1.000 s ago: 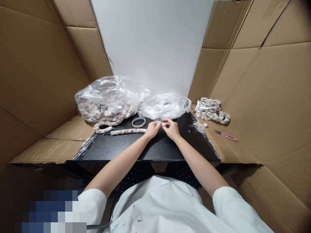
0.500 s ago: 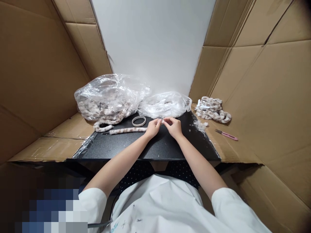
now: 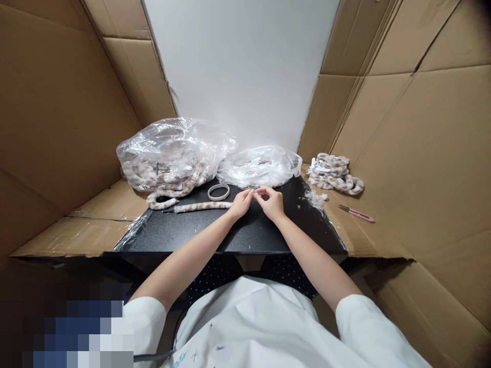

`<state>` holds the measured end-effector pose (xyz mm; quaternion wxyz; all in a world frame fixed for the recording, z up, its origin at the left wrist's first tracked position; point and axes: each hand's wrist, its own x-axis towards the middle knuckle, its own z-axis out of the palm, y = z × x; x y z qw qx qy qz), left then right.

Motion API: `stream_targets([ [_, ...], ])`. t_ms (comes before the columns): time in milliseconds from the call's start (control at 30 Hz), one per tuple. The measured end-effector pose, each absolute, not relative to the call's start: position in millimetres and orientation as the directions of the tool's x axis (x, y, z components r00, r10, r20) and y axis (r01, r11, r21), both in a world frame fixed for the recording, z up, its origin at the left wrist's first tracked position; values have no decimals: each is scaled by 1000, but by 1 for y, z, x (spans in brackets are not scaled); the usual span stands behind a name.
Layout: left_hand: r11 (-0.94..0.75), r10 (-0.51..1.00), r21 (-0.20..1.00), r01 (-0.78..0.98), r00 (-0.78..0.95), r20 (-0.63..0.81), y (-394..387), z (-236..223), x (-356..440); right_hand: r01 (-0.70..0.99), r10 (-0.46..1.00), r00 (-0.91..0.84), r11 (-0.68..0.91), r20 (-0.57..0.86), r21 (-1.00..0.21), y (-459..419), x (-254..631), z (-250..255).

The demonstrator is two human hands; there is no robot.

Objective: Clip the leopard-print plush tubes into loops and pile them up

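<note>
My left hand (image 3: 242, 202) is closed around the right end of a fuzzy white-and-brown tube (image 3: 203, 206), which lies out to the left on the black table (image 3: 184, 232). Close beside it, my right hand (image 3: 270, 202) pinches at that end, fingertips almost meeting the left ones. What sits between the right fingertips is too small to make out. A roll of tape (image 3: 219, 192) rests just behind the tube. Behind my hands is a clear plastic bag (image 3: 257, 171) with whitish contents.
A larger plastic bag (image 3: 164, 148) of fuzzy strips stands back left, one strip (image 3: 163, 199) spilling out. To the right are a pile of fuzzy loops (image 3: 332, 174), fluff scraps (image 3: 317, 199) and pink thread snips (image 3: 356, 213). Cardboard walls (image 3: 433, 143) flank the table.
My right hand has shifted very slightly left, its fingertips closer to the left hand's. The tube's left end has moved a touch to the right.
</note>
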<state>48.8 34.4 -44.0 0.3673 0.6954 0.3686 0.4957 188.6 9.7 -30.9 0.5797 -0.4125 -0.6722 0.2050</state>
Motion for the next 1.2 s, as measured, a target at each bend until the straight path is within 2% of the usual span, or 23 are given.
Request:
stream_targets([
  [133, -428, 875, 902, 63, 277, 396, 32, -43, 49, 341, 789, -7, 579, 614, -741, 10, 188, -31],
  [300, -447, 878, 881, 155, 265, 398, 29, -40, 47, 400, 802, -20, 553, 597, -731, 9, 187, -30],
  [633, -482, 872, 854, 196, 197, 447, 33, -43, 49, 462, 804, -53, 546, 593, -699, 10, 184, -34],
  [900, -488, 872, 830, 269, 106, 478, 29, -37, 50, 457, 703, -67, 652, 708, -605, 11, 191, -27],
  [1200, -500, 866, 836, 226, 155, 476, 28, -36, 49, 292, 834, -47, 538, 550, -791, 23, 194, -37],
])
